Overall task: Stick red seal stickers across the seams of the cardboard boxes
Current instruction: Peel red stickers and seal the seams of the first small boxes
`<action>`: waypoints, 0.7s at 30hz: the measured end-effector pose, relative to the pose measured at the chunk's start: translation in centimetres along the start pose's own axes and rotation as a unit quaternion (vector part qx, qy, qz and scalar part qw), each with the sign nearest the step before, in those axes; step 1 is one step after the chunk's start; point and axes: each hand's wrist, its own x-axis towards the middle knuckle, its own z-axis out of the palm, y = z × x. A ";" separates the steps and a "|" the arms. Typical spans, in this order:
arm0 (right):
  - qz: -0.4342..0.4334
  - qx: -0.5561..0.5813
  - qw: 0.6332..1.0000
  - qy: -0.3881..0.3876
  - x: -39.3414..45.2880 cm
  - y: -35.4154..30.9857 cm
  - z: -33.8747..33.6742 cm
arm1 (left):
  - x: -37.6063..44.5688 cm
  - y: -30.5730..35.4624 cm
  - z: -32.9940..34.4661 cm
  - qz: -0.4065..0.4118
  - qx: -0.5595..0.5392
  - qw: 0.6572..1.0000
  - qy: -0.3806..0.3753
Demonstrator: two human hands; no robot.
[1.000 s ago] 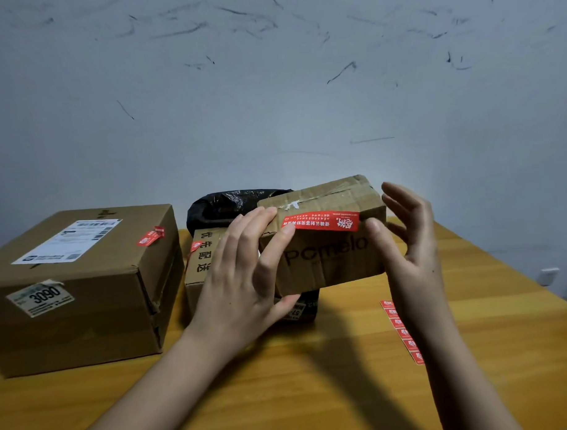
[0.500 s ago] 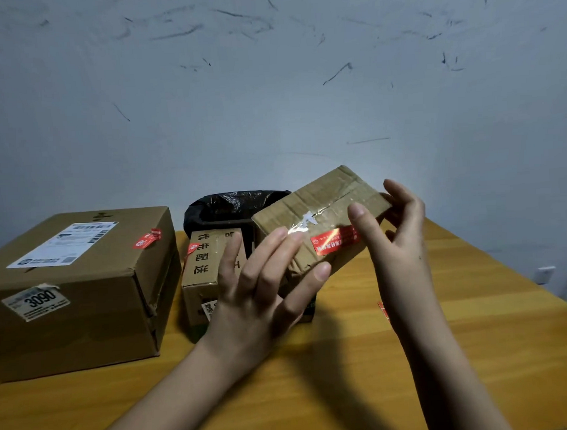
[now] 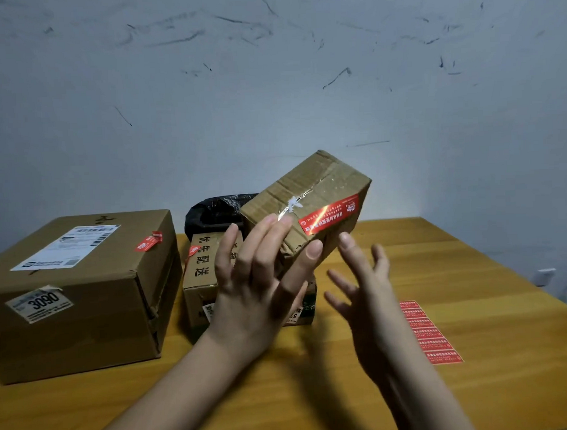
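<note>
Left hand point(image 3: 258, 280) grips tilted small box point(image 3: 307, 207) — red sticker point(image 3: 328, 215) on edge; right hand point(image 3: 365, 292) apart.

A wooden table point(image 3: 470, 272) with an orange-brown top fills the lower part of the view; behind the table stands a pale grey-blue wall point(image 3: 271, 86) marked with many dark scuffs and scratches. At the far edge of the table, against the wall, sits a crumpled black plastic bag point(image 3: 214, 210); past the right side of the table a small white wall socket point(image 3: 545, 276) shows low on the wall.
</note>
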 end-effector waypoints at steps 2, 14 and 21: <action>0.025 0.014 0.999 -0.036 -0.7 0.1 0.6 | 0.3 0.4 0.1 -0.007 0.006 1.000 0.004; 0.024 0.035 0.999 -0.034 -1.2 -0.7 1.4 | 1.0 2.1 0.5 -0.009 0.009 1.000 0.027; -0.064 -0.041 0.997 -0.009 0.0 -0.7 -0.7 | 0.5 2.6 -0.8 0.018 -0.079 0.996 -0.038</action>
